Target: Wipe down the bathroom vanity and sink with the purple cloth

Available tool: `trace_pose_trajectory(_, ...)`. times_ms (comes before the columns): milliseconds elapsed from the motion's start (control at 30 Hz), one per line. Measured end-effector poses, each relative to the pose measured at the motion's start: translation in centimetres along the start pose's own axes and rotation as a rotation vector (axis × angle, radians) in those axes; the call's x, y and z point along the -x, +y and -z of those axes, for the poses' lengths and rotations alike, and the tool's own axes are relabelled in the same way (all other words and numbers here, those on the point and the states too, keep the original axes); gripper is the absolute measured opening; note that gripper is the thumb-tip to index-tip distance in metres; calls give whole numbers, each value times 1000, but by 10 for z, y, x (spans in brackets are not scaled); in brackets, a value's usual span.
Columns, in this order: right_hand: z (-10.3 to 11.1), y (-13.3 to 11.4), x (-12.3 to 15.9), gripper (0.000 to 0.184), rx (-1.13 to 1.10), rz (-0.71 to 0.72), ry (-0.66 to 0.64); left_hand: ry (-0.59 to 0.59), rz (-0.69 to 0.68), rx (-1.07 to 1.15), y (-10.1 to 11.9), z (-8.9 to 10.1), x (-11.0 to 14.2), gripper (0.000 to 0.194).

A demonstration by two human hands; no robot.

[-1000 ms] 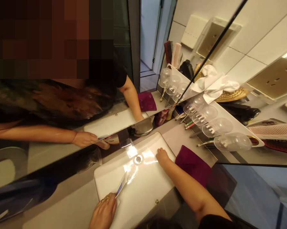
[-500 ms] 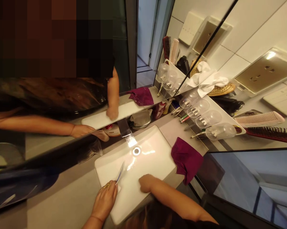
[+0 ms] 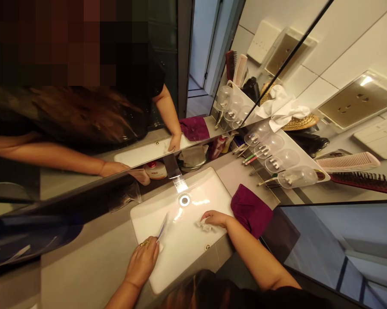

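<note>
Bathroom light falls across a white sink (image 3: 177, 264) as our right grip (image 3: 214, 218), fingers curled, holds a crumpled white wad (image 3: 208, 225) at the basin's right side. Our left grip (image 3: 143, 258) closes on a thin white-and-blue item (image 3: 163, 227), angled over the left side. Beside the right rim, a purple cloth (image 3: 253, 209) drapes the desk (image 3: 83, 253); beyond it, clear cups (image 3: 298, 177) line a white rack (image 3: 303, 155) near a pink comb (image 3: 351, 162).

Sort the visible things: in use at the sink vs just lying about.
In use: flat white-and-blue item (left hand), crumpled white wad (right hand), sink.

Likely just lying about: purple cloth, pink comb, dark-red brush, clear cups, red-topped bottle.
</note>
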State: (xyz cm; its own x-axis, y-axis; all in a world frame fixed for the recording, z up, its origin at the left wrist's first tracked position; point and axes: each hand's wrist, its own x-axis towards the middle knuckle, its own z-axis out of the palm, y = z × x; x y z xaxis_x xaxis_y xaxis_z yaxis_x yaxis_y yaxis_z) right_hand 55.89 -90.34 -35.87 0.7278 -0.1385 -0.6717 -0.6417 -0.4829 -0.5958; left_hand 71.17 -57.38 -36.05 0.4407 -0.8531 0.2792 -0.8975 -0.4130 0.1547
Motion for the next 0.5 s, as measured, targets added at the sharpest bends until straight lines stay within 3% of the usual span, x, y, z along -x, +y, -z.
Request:
trace_pose_trajectory(133,19,12,-4,32,245,-107,168,-4,-2,-8,1,0,0,17)
trace_pose_trajectory(233,21,16,-4,34,428,-119,282,-12,3,-13,1,1,0,19)
trace_pose_trajectory(400,3,22,1,35,622,-43,210,-37,32,-4,1,1,1,21)
trace_pose_trajectory(500,5,22,-3,35,710,28,169,-32,30,22,-1,-1,2,21)
